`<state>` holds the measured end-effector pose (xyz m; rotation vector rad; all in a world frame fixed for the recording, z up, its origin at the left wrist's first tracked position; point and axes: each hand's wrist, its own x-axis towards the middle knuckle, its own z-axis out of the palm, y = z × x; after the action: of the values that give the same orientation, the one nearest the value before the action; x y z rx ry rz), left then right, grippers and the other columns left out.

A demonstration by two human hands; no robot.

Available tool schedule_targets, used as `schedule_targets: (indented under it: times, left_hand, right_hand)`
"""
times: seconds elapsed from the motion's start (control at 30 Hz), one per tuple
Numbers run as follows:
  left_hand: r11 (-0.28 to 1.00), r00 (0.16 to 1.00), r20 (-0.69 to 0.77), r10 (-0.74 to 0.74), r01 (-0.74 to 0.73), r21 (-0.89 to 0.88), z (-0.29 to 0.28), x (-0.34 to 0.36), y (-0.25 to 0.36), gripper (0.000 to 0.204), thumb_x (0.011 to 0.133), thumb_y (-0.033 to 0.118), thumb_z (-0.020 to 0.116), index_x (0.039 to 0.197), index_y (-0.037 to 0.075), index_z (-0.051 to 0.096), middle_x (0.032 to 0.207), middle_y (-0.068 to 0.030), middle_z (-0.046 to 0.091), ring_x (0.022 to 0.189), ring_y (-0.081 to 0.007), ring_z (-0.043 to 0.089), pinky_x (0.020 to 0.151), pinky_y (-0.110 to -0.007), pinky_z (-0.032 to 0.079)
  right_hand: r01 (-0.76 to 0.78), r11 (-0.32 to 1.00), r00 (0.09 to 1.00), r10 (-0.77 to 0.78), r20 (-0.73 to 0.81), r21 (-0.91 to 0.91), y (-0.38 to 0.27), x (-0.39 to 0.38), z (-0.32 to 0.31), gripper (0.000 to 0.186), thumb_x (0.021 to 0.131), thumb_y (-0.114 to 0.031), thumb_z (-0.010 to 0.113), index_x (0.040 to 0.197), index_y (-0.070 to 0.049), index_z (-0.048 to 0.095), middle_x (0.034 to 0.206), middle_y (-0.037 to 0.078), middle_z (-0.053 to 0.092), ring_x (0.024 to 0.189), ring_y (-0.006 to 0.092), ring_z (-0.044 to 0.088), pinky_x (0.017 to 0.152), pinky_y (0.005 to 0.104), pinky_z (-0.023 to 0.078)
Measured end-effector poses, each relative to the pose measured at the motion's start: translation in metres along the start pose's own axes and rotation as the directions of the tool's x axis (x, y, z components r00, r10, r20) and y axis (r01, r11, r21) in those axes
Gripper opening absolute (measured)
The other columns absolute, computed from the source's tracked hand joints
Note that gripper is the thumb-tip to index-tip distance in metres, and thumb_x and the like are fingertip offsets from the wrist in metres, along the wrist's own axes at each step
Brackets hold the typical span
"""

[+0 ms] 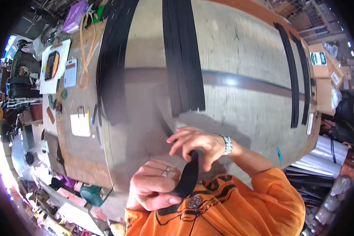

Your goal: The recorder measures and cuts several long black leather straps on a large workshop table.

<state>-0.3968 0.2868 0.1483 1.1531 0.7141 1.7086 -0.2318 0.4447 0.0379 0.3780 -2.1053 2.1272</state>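
A black fabric strap (189, 179) bends between my two hands, close in front of my orange shirt. My left hand (155, 184), with a ring on one finger, is closed around the strap's lower end. The upper part of the strap runs into my right hand (200, 144), pinched there with the other fingers partly spread. A dark, blurred length trails beyond my right fingertips. On the table (240, 51) ahead lie a middle bundle of long black strips (181, 59) and a left bundle of black strips (116, 63), both flat and reaching away from me.
More black strips (290, 74) lie toward the table's right end, near cardboard boxes (322, 94). On the left side are a notepad (80, 122), a tan strap loop (83, 74), a purple box (75, 16) and a dark sewing-machine-like device (23, 67).
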Motion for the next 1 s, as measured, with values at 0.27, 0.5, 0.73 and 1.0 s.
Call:
schedule_targets:
  times: [0.27,0.5,0.73,1.0]
  left_hand:
    - [0.955,0.948,-0.232,0.220,-0.257,-0.148,0.037,-0.052,0.026,0.023,0.081,0.012,0.070,0.070,-0.004,0.060,0.058,-0.0151,0.061,0.042,-0.0235,0.055,0.043,-0.036,0.041]
    - [0.736,0.712,-0.462,-0.528,0.656,0.170,0.113,-0.108,-0.063,0.019,0.091,0.010,0.067,0.097,-0.008,0.072,0.087,-0.0056,0.065,0.081,-0.0115,0.056,0.071,-0.025,0.041]
    - [0.505,0.673,-0.105,-0.732,0.639,0.580,0.198,-0.120,-0.201,0.023,0.093,0.014,0.069,0.105,-0.005,0.070,0.096,-0.0129,0.068,0.079,-0.0188,0.062,0.071,-0.030,0.050]
    - [0.511,0.681,-0.006,-0.732,0.555,0.656,0.203,-0.162,-0.211,0.035,0.092,0.019,0.070,0.118,-0.004,0.066,0.104,-0.0188,0.070,0.091,-0.0270,0.069,0.082,-0.035,0.056]
  right_hand:
    - [-0.739,0.670,0.590,0.695,-0.410,0.072,-0.029,-0.208,0.093,0.028,0.090,-0.031,0.076,0.090,-0.003,0.071,0.088,0.007,0.074,0.082,0.0170,0.068,0.078,0.0324,0.052]
    - [-0.681,0.730,-0.095,-0.010,-0.995,0.058,-0.091,-0.291,0.038,0.027,0.091,-0.025,0.076,0.100,0.000,0.068,0.078,0.000,0.064,0.069,0.0077,0.052,0.062,0.0268,0.045]
    - [-0.862,0.449,0.074,-0.345,-0.936,-0.233,-0.071,-0.331,0.067,0.032,0.082,-0.015,0.077,0.110,-0.005,0.065,0.099,0.013,0.068,0.092,0.0310,0.065,0.080,0.0401,0.052]
    - [-0.884,0.331,0.277,-0.199,-0.940,-0.330,-0.030,-0.376,0.133,0.052,0.078,-0.016,0.077,0.124,-0.001,0.059,0.114,0.021,0.063,0.108,0.0421,0.057,0.094,0.0499,0.047]
